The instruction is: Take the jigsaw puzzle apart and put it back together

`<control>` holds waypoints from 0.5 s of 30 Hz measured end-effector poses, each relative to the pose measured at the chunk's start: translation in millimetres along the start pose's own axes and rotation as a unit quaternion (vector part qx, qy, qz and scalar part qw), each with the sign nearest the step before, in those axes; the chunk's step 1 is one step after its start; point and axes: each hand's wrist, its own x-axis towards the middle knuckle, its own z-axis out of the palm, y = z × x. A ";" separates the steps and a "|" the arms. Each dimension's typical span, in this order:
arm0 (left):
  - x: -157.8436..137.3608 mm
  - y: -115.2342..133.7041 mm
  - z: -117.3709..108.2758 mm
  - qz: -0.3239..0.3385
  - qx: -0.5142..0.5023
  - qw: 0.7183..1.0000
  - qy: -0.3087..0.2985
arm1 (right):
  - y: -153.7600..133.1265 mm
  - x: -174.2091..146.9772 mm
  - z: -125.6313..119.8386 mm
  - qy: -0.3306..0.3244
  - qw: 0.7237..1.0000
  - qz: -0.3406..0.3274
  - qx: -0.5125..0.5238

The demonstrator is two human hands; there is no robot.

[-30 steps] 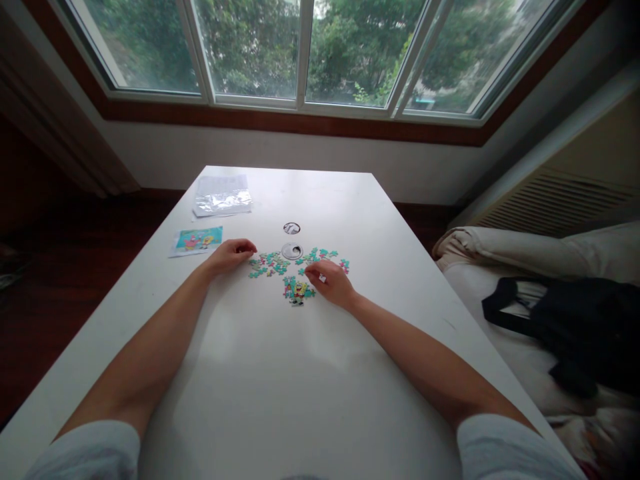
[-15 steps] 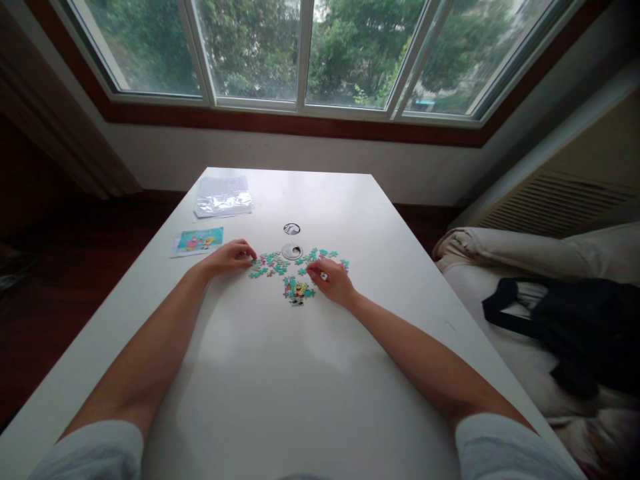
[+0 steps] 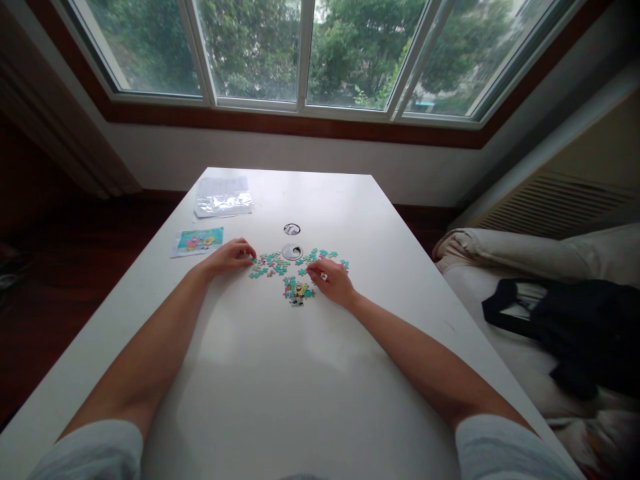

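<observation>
Loose jigsaw puzzle pieces [image 3: 270, 265], mostly turquoise, lie spread on the white table [image 3: 300, 373]. My left hand [image 3: 233, 257] rests at the left edge of this spread, fingers loosely bent and slightly apart, with nothing visible in them. On the other side, my right hand [image 3: 331, 280] is closed in a pinch over more loose puzzle pieces [image 3: 323, 253]; what its fingertips hold is too small to make out. Just below and left of it sits a joined puzzle section [image 3: 298, 291] with a yellow cartoon figure.
Two round grey-and-white discs [image 3: 292, 251] lie beyond the pieces. Left of them are a picture card [image 3: 201, 240] and a clear plastic bag with paper [image 3: 223, 197]. A cushioned seat with dark clothing [image 3: 585, 327] stands right of the table, and a window is ahead.
</observation>
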 end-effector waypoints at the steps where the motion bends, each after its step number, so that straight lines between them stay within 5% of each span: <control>1: 0.2 -0.7 0.5 0.003 -0.002 1.000 0.003 | -0.4 0.2 -0.3 -0.001 1.000 0.000 0.000; 15: -2.0 7.4 6.5 -0.053 -0.111 0.992 0.020 | -1.3 0.5 1.7 -0.043 0.998 -0.048 -0.026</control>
